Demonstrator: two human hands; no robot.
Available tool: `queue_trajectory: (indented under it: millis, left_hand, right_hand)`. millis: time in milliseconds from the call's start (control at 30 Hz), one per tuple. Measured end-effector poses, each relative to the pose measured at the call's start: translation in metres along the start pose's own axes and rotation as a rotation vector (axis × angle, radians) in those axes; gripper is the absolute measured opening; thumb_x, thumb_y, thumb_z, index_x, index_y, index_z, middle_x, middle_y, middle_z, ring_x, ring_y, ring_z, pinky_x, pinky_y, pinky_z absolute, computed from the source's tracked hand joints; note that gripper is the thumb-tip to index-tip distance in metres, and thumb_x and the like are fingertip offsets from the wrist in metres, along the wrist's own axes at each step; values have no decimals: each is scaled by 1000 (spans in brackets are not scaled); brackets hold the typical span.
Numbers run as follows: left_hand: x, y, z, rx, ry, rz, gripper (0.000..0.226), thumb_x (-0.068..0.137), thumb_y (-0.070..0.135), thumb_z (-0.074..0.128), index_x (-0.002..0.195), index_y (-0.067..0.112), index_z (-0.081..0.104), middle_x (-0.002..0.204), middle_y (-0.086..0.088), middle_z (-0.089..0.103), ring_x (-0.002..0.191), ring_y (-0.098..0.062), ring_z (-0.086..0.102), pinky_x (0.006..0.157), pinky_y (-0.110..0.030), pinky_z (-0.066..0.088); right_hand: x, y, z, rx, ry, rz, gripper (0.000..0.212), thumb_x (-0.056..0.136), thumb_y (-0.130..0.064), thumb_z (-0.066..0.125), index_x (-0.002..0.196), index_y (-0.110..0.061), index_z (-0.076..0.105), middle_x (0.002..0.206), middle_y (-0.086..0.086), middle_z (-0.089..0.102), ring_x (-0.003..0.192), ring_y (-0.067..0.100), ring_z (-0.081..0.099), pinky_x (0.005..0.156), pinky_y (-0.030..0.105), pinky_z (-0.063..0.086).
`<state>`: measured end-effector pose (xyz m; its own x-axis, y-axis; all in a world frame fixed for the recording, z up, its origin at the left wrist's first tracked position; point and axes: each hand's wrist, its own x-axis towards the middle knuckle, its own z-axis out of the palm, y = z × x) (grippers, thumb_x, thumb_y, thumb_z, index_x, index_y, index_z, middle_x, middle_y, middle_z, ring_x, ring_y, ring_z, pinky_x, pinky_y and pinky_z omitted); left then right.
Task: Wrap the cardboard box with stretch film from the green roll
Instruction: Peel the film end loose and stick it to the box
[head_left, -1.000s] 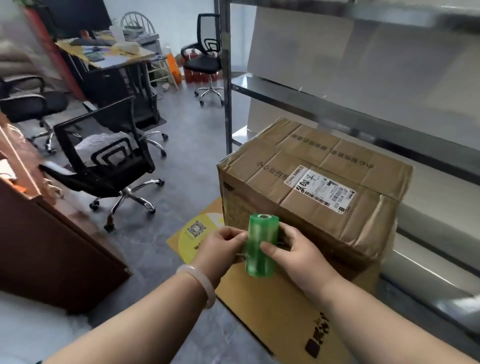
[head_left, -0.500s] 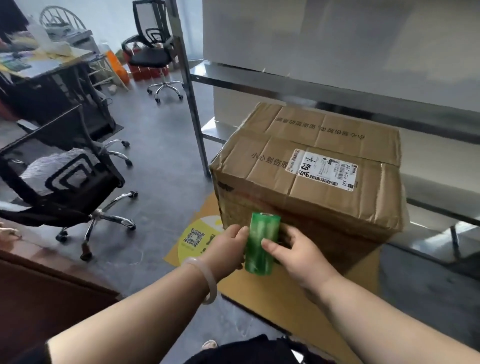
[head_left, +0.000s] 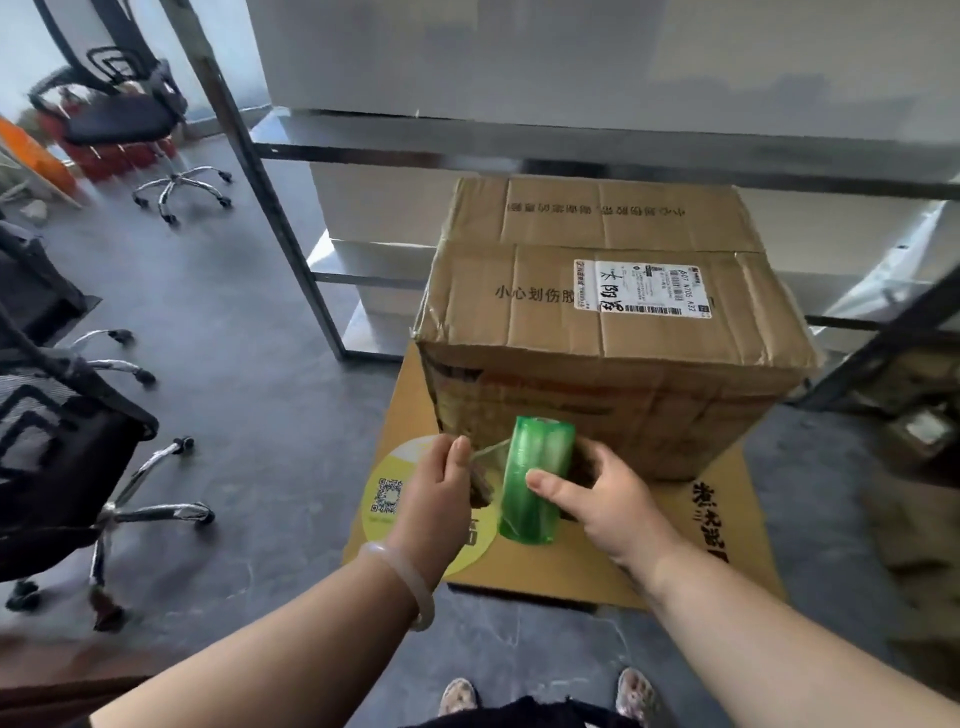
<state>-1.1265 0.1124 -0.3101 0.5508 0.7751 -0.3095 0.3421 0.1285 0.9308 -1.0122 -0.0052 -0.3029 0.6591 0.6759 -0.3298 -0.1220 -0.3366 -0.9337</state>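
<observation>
Gripping the green roll (head_left: 535, 480) in our right hand (head_left: 605, 501), our left hand (head_left: 439, 486) pinched the film's free end (head_left: 491, 451), seemingly readying to anchor it on the cardboard box (head_left: 613, 332).

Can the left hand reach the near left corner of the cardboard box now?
Probably yes. The left hand pinches the film end just before the cardboard box, nothing between; the right hand holds the green roll aside.

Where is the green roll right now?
In the head view, the green roll is low of centre, upright in the right hand, before the cardboard box's near face; the left hand pinches film beside it.
</observation>
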Motion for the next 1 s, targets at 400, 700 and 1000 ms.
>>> queue_trajectory:
  millis: [400,700,1000]
  left_hand:
    - [18,19,-4,-279,-415,-376,27,100,26,57,111,4,68,82,-5,73,66,-15,69,74,-33,58]
    - [28,26,11,-35,-183,-156,13,96,20,60,90,13,70,94,-17,75,88,-33,73,79,-45,63]
    - [26,28,11,-70,-51,-80,16,98,22,54,90,17,68,94,-17,72,92,-40,70,78,-59,59]
  right_hand:
    - [-1,-9,-1,-10,-12,-9,53,65,-27,82,113,-24,58,110,-2,67,104,17,64,93,41,52]
    - [10,-19,-4,-125,42,-51,73,69,-24,83,132,-17,46,121,4,61,110,18,58,96,35,49]
    - [12,-19,2,-108,66,-61,80,65,-23,86,132,-21,43,124,4,59,113,20,56,98,38,48]
